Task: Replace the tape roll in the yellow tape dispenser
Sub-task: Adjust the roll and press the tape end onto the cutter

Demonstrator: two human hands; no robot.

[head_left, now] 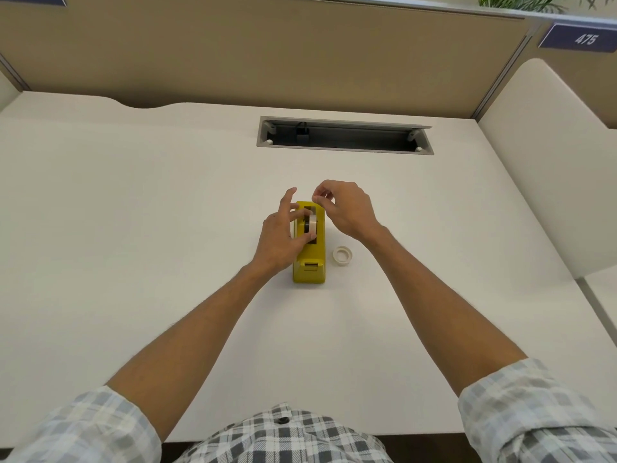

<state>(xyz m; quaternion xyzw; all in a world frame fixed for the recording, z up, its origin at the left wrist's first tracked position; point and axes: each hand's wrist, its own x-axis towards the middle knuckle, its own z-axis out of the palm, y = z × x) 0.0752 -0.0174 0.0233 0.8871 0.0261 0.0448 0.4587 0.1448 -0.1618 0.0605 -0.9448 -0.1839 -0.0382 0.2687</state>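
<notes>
Head view: the left hand (280, 235) pinches the pale roll of tape on its dark hub (311, 225), upright in the yellow plastic tape dispenser (310, 248), long axis near-far; the right hand (344, 208) hovers curled at the far end, apparently empty; a white tape roll (341, 255) lies flat just right.

smooth matt white desk (133, 202), glossy yellow plastic tape dispenser (309, 274), pale translucent-looking tape roll (312, 223), brushed grey metal cable tray (344, 147), soft checked cloth sleeves (534, 412)
</notes>
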